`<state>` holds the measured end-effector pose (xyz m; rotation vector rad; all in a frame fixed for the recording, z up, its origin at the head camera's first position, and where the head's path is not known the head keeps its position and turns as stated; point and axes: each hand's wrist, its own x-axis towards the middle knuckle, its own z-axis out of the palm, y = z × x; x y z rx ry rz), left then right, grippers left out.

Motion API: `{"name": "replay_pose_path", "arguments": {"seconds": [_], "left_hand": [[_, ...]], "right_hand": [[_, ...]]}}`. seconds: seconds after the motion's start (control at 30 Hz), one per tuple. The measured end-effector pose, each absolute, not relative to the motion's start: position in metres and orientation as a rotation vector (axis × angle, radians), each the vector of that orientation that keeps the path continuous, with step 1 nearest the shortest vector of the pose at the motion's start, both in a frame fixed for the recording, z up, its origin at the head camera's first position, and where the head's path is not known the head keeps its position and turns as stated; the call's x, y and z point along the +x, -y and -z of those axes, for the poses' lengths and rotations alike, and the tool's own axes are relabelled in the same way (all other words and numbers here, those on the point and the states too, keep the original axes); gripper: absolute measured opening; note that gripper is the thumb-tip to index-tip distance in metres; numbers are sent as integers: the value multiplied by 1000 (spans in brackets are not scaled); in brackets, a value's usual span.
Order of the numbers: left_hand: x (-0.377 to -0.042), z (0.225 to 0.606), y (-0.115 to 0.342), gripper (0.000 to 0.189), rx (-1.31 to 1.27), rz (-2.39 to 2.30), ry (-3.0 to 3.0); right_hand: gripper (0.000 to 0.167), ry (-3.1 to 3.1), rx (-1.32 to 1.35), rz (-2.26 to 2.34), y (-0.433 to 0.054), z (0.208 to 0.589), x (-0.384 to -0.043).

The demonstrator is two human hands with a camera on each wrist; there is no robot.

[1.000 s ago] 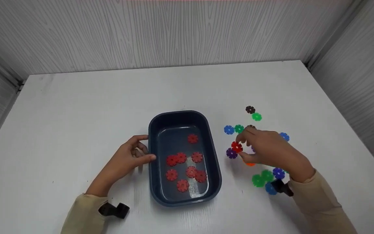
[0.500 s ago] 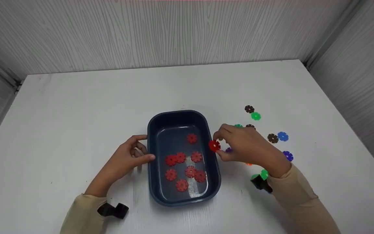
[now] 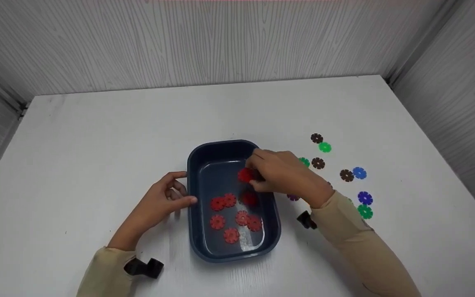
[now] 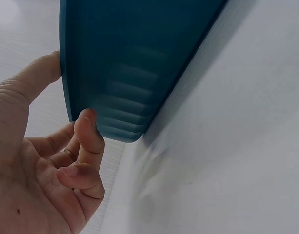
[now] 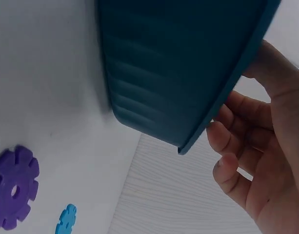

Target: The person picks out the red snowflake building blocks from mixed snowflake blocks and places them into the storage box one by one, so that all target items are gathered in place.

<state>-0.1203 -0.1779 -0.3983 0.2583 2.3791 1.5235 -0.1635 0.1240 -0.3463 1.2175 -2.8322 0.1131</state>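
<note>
A dark blue plastic tub stands on the table with several red flower-shaped plastic discs on its floor. At its left side, my left hand holds the rim, the thumb over the edge and other fingers at the outer wall. Reaching over the right rim, my right hand pinches a blurred red flower-shaped disc inside the tub. In the right wrist view, the tub wall hides those fingertips and the disc. The left wrist view shows the left fingers bent beside the wall.
Loose flower-shaped discs lie right of the tub: brown, blue, green and purple. The right forearm covers part of that area. A wood-grain panel rises behind the white table.
The right hand has carried the red disc left from the scattered discs, across the rim, to inside the tub. The left hand has stayed at the tub's left side.
</note>
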Motion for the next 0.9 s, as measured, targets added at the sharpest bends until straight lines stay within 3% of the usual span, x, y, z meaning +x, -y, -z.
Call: {"name": "replay_pose_path", "arguments": {"seconds": [0.3, 0.53, 0.9], "left_hand": [[-120, 397, 175, 70, 255, -1518, -2369], [-121, 398, 174, 69, 275, -1513, -2374], [-119, 394, 180, 61, 279, -1318, -2638]], "right_hand": [[30, 2762, 1231, -39, -107, 358, -174], [50, 2827, 1138, -73, -112, 355, -177], [38, 2717, 1024, -326, -152, 352, -182]]}}
